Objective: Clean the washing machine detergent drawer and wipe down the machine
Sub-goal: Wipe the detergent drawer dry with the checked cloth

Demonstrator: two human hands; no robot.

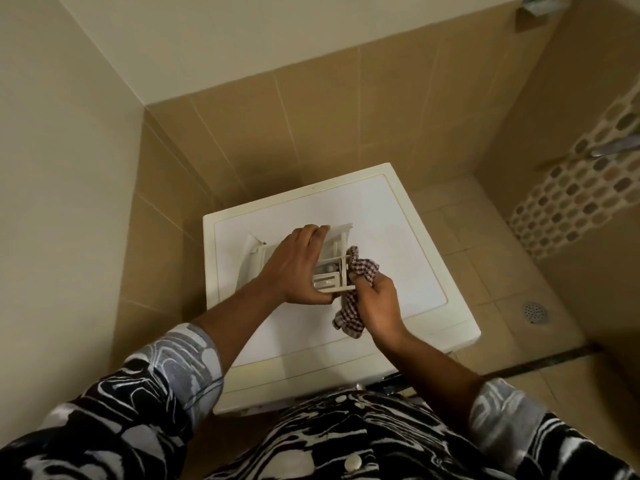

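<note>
Tiling in beige up the left wall (pixel 162 188), meeting the back wall in a corner behind the washing machine (pixel 398 230). Low at left, a patterned black-and-white left sleeve (pixel 166 368), rolled back from a bare forearm reaching up over the machine's white top. At its end, left hand (pixel 298 265) clasped over the detergent drawer (pixel 334 271): fingers curled over its far edge, thumb along its near edge. Drawer out of its slot and held over the middle of the machine's top, lying crosswise, curved front panel pointing left, open compartments facing up and toward the right. Whether resting on the top or lifted just off it, not possible to tell. Red-and-white checked cloth (pixel 360 268) bunched and pressed against the drawer's right end, a loose tail hanging down below the right hand (pixel 377 299). That hand wrapped round the cloth, fingers curled into it, just beside the left thumb. Low at right, the matching right sleeve (pixel 502 403). Beyond the machine's right edge, pale floor tiles (pixel 485 271) with a round metal drain (pixel 535 311) set in them. Mosaic strip (pixel 581 195) of small coloured tiles running up the right wall, a chrome fitting (pixel 616 147) projecting in front of it.
</note>
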